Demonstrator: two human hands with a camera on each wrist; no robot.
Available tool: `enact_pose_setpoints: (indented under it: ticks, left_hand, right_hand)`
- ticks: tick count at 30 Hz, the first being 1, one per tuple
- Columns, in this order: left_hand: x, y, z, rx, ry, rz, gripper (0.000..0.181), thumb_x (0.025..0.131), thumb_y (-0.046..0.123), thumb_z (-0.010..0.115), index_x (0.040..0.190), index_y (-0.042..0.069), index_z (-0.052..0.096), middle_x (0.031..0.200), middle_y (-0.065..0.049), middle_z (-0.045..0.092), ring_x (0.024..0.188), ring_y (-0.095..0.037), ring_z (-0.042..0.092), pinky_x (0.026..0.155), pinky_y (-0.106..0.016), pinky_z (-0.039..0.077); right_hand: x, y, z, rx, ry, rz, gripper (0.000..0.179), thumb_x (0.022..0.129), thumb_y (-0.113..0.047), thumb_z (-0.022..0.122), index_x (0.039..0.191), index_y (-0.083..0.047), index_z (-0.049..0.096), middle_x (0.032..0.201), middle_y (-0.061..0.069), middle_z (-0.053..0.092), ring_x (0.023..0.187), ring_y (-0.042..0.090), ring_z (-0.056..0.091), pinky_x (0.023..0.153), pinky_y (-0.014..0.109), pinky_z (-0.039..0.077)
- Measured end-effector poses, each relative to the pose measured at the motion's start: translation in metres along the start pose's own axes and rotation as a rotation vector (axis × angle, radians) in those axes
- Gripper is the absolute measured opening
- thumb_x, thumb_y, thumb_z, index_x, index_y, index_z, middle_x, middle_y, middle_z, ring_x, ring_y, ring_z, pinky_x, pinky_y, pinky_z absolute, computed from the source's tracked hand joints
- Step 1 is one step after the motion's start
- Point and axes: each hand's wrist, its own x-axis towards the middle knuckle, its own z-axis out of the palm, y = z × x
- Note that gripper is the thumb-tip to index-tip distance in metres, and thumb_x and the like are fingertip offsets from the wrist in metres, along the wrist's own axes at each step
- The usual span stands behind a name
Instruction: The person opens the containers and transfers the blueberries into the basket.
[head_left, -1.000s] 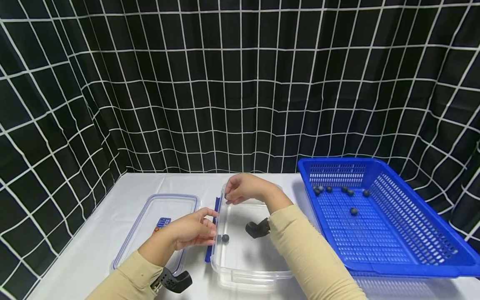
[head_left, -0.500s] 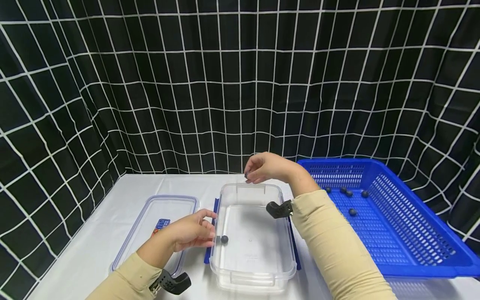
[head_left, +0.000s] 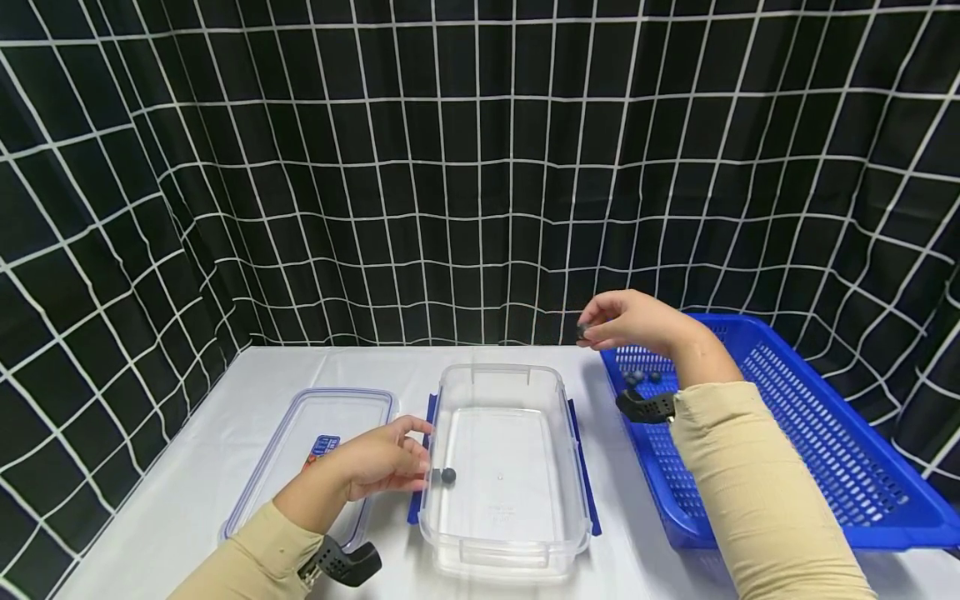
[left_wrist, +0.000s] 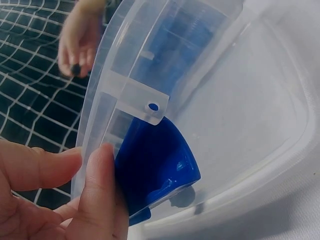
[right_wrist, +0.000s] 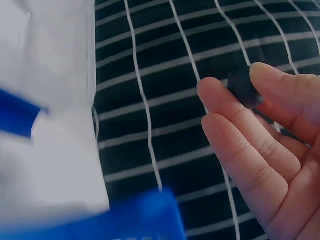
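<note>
A clear plastic food container (head_left: 517,533) with blue side latches stands without its lid on the table. My left hand (head_left: 386,462) holds its left side; in the left wrist view the thumb and fingers (left_wrist: 97,185) pinch the rim beside a blue latch (left_wrist: 155,165). One blueberry (head_left: 448,476) lies inside near the left wall. My right hand (head_left: 630,321) is raised over the near-left corner region of the blue basket (head_left: 832,408), at its far end. Between thumb and fingertips it pinches a blueberry (right_wrist: 244,87). The right forearm hides part of the basket.
Several blueberries (head_left: 633,377) lie in the basket's far left corner. The clear lid (head_left: 300,417), with a blue seal and a label, lies flat left of the container. White cloth (head_left: 360,367) covers the table; a black grid curtain (head_left: 480,208) hangs behind.
My right hand has moved from the container's far left corner up and right to the basket, with the blueberry still pinched. The left hand and the blueberry in the container have stayed put.
</note>
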Motion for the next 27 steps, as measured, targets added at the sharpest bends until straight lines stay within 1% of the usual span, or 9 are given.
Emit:
enact_pose_setpoints:
  ticks: [3, 6, 9, 13, 17, 20, 27]
  left_hand:
    - [0.000, -0.001, 0.000, -0.005, 0.002, -0.003, 0.051, 0.083, -0.008, 0.053, 0.129, 0.002, 0.032, 0.087, -0.010, 0.051, 0.072, -0.017, 0.057, 0.071, -0.028, 0.057]
    - [0.001, -0.002, 0.000, -0.007, 0.005, -0.006, 0.051, 0.083, -0.008, 0.054, 0.129, 0.002, 0.032, 0.087, -0.010, 0.051, 0.072, -0.017, 0.057, 0.070, -0.028, 0.057]
    - [0.002, -0.002, 0.000, -0.003, 0.010, -0.008, 0.052, 0.084, -0.007, 0.054, 0.130, 0.003, 0.032, 0.087, -0.010, 0.051, 0.072, -0.017, 0.058, 0.070, -0.028, 0.057]
    - [0.001, -0.002, 0.000, 0.007, 0.020, -0.013, 0.051, 0.084, -0.007, 0.054, 0.129, 0.003, 0.033, 0.086, -0.010, 0.052, 0.071, -0.017, 0.058, 0.069, -0.028, 0.057]
    - [0.000, -0.001, 0.000, 0.013, 0.027, -0.019, 0.051, 0.084, -0.007, 0.054, 0.130, 0.004, 0.033, 0.086, -0.010, 0.052, 0.071, -0.018, 0.059, 0.070, -0.028, 0.057]
    - [0.000, 0.000, 0.001, 0.015, 0.028, -0.019, 0.052, 0.084, -0.006, 0.054, 0.131, 0.003, 0.033, 0.086, -0.010, 0.052, 0.071, -0.018, 0.058, 0.070, -0.028, 0.057]
    - [0.001, -0.002, 0.000, 0.003, 0.017, -0.013, 0.053, 0.084, -0.007, 0.054, 0.131, 0.002, 0.031, 0.086, -0.010, 0.052, 0.072, -0.017, 0.058, 0.071, -0.028, 0.057]
  right_hand:
    - [-0.011, 0.012, -0.013, 0.009, 0.029, 0.008, 0.030, 0.084, -0.008, 0.063, 0.109, 0.005, 0.053, 0.106, 0.021, 0.060, 0.098, 0.030, 0.061, 0.084, 0.038, 0.053]
    - [-0.023, 0.025, -0.027, 0.017, 0.062, 0.007, 0.029, 0.086, -0.010, 0.062, 0.109, 0.005, 0.053, 0.104, 0.021, 0.060, 0.096, 0.028, 0.062, 0.083, 0.039, 0.053]
    - [-0.035, 0.038, -0.042, 0.012, 0.101, 0.024, 0.031, 0.087, -0.013, 0.061, 0.110, 0.005, 0.052, 0.103, 0.020, 0.059, 0.095, 0.027, 0.062, 0.084, 0.039, 0.053]
    - [-0.048, 0.058, -0.057, 0.015, 0.123, 0.052, 0.034, 0.088, -0.014, 0.061, 0.112, 0.007, 0.050, 0.102, 0.019, 0.059, 0.096, 0.028, 0.062, 0.083, 0.037, 0.054]
    - [-0.059, 0.080, -0.066, 0.029, 0.117, 0.088, 0.033, 0.089, -0.012, 0.057, 0.114, 0.009, 0.048, 0.101, 0.016, 0.059, 0.093, 0.021, 0.063, 0.082, 0.036, 0.054]
    - [-0.064, 0.094, -0.072, 0.059, 0.108, 0.113, 0.031, 0.090, -0.008, 0.055, 0.113, 0.011, 0.046, 0.099, 0.014, 0.060, 0.089, 0.017, 0.064, 0.082, 0.034, 0.055]
    - [-0.075, 0.117, -0.080, 0.093, 0.123, 0.149, 0.032, 0.092, -0.009, 0.052, 0.115, 0.011, 0.043, 0.099, 0.013, 0.062, 0.088, 0.014, 0.064, 0.081, 0.033, 0.055]
